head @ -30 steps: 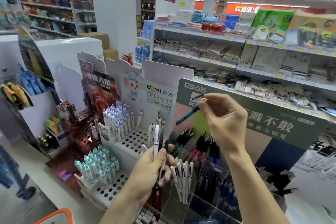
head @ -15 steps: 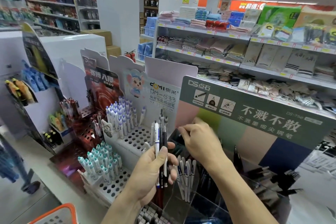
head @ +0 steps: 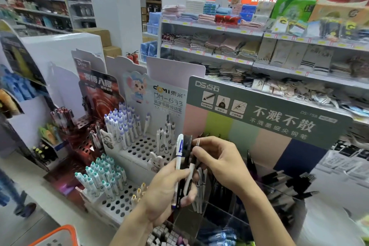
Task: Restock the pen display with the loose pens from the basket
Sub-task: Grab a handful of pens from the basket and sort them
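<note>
- At the bottom left edge, nearest me, sits the orange rim of the basket.
- My left hand is curled around a bundle of loose pens, thumb across the barrels; they stand nearly upright, long axis vertical, tops tipped slightly right. The white one with a blue cap shows a blue "A".
- My right hand meets the top of that bundle, fingertips pinching the upper end of one pen; which pen exactly, I cannot tell.
- Just behind my hands is the clear acrylic pen display, its compartments holding dark and blue pens standing on end or leaning.
- To the left, a white perforated stand holds purple-capped pens upright; a lower tier holds teal-capped ones.
- Its backing card reads "DOMI 東米 DM-633".
- The green header board reads "DS点石" and "不溅不散", with "DS-75" partly legible.
- Further back, store shelves carry folded towels and socks.
</note>
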The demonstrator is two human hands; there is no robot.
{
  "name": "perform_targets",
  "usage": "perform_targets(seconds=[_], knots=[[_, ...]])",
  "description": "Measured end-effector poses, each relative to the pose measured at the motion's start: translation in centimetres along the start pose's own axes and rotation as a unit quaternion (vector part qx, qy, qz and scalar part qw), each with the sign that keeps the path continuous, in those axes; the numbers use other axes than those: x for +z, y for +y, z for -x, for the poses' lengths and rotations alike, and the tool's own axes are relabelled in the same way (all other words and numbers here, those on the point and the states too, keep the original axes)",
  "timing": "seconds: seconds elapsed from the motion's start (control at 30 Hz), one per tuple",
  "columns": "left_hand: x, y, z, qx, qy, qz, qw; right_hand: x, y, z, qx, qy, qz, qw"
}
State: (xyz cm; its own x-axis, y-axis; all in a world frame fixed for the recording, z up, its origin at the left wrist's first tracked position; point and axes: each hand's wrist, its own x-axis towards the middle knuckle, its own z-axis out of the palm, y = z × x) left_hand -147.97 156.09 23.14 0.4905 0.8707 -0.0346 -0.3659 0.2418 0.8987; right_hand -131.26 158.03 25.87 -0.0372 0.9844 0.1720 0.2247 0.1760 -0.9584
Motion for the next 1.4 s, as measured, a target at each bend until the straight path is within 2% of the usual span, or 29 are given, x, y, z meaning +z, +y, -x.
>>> perform_targets(seconds=[0.1,0.23,0.37,0.47,0.63,0.9,1.0,1.1,1.17,1.27,1.4], knots=[[0.3,-0.5,-0.4,-0.006,0.001,-0.043,0.999,-0.9,0.3,0.6,0.016,0.061,-0.059,0.996],[0.9,-1.0,-0.4,-0.02,0.007,-0.043,0.999,-2.6,0.1,1.5,0.009,0.163,-0.105,0.981],[0.9,-1.7,-0.7,-0.05,0.012,-0.063,0.997,-4.8,-0.2,2.7,-0.06,0.267,-0.059,0.96],[1.3,-2.2,-0.9,-0.072,0.008,-0.04,0.997,-6.7,-0.5,4.1,-0.131,0.367,-0.002,0.921],[2.7,-2.7,-1.4,-0.089,-0.017,-0.011,0.996,-8.9,0.0,6.8,-0.153,0.469,0.045,0.869],[3.5,-3.7,-1.3,-0.055,-0.041,-0.077,0.995,-10.4,2.2,10.0,-0.145,0.547,0.094,0.819],[3.8,-4.1,-1.2,-0.064,-0.048,-0.084,0.993,-11.3,2.8,10.9,-0.156,0.585,0.145,0.782],[4.3,-4.3,-1.1,-0.087,-0.045,-0.068,0.993,-11.7,3.1,11.6,-0.16,0.598,0.178,0.765],[4.5,-4.3,-1.0,-0.092,-0.041,-0.049,0.994,-12.1,3.4,11.5,-0.147,0.586,0.205,0.77],[4.9,-4.4,-1.1,-0.094,-0.031,-0.024,0.995,-12.2,4.9,11.2,-0.086,0.514,0.281,0.806],[5.6,-4.4,-0.9,-0.079,-0.047,-0.023,0.996,-11.6,6.2,11.1,-0.056,0.506,0.355,0.784]])
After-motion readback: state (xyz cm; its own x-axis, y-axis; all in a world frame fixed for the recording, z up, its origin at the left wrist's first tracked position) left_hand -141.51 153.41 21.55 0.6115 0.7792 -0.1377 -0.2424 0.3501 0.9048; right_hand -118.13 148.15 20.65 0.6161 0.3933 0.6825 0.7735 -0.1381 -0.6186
